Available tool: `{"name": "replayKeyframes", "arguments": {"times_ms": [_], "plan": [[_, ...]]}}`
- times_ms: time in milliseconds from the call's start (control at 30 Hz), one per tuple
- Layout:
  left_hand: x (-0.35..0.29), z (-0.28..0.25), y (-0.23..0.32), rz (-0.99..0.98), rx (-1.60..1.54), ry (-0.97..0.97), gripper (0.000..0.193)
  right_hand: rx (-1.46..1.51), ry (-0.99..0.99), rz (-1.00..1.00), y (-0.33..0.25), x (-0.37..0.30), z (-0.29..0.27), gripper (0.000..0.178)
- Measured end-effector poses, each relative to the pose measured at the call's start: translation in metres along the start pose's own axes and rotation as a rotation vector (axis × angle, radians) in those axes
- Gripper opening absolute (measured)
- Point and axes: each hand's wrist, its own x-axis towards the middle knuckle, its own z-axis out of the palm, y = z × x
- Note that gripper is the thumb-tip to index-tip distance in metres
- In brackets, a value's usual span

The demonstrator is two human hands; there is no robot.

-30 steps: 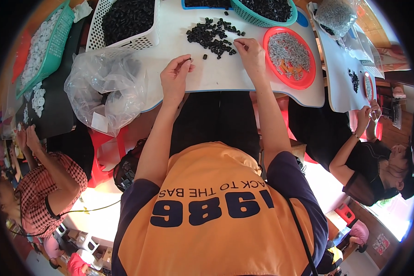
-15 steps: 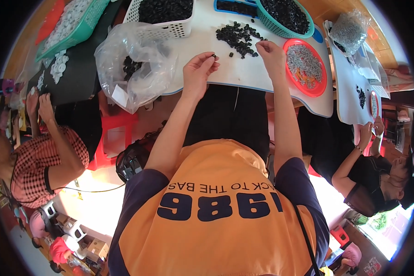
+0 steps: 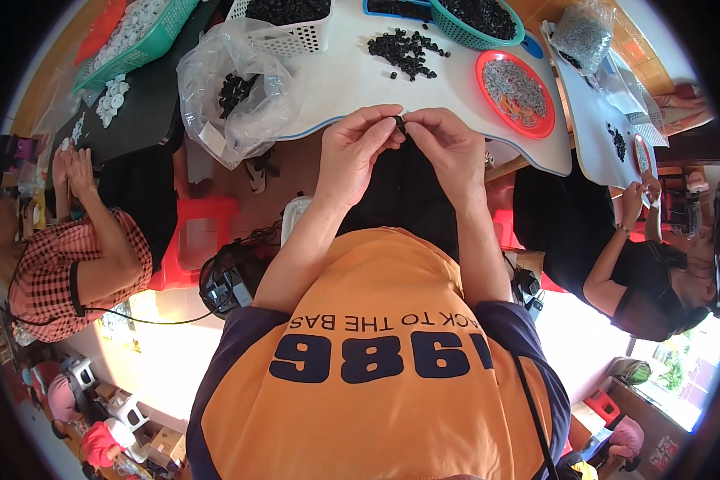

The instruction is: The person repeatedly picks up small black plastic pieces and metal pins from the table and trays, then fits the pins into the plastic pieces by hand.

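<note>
Where the white counter [image 3: 336, 88] curves in front of the person, a clear plastic bag [image 3: 272, 88] with dark pieces inside sits well left of the red tray [image 3: 528, 131]. Beyond that bag, also left of the red tray, stands a white basket [image 3: 300, 36] heaped with black pieces, and just behind the tray is a green basket [image 3: 474, 37] of the same. Small silvery parts [image 3: 516, 84] fill the red tray, with some orange among them. To its left lies a scattered pile of black pieces [image 3: 408, 52], apart from both hands. Nearer the person than the red tray and to its left, the left hand [image 3: 346, 156] and right hand [image 3: 454, 156] meet, the fingers of both pinching a single black piece [image 3: 401, 124]. That one appears to be in progress; plenty are left in the pile, and whether any container holds finished ones cannot be told.
</note>
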Motion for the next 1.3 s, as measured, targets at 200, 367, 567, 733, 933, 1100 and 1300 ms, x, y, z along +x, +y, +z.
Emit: {"name": "replayKeyframes", "arguments": {"times_ms": [200, 367, 567, 733, 933, 1100, 1300], "plan": [[-0.025, 0.01, -0.012, 0.07, 0.111, 0.065, 0.027, -0.046, 0.048, -0.029, -0.001, -0.024, -0.006, 0.016], [-0.025, 0.033, -0.037, 0.039, 0.092, 0.098, 0.024, -0.043, 0.072, -0.027, 0.006, -0.038, -0.034, 0.017], [-0.038, 0.079, -0.086, -0.002, 0.014, 0.062, 0.023, 0.013, 0.175, -0.084, 0.025, -0.075, -0.088, 0.018], [-0.075, 0.113, -0.112, -0.103, -0.06, 0.069, 0.025, -0.001, 0.185, -0.123, 0.016, -0.127, -0.121, 0.021], [-0.12, 0.139, -0.151, -0.11, -0.066, 0.116, 0.025, -0.238, 0.221, -0.214, 0.001, -0.187, -0.154, 0.026], [-0.149, 0.166, -0.176, -0.187, -0.089, 0.061, 0.023, -0.284, 0.322, -0.204, 0.005, -0.236, -0.181, 0.026], [-0.176, 0.185, -0.203, -0.241, -0.123, -0.048, 0.024, -0.072, 0.352, -0.073, 0.026, -0.278, -0.208, 0.029]]}}
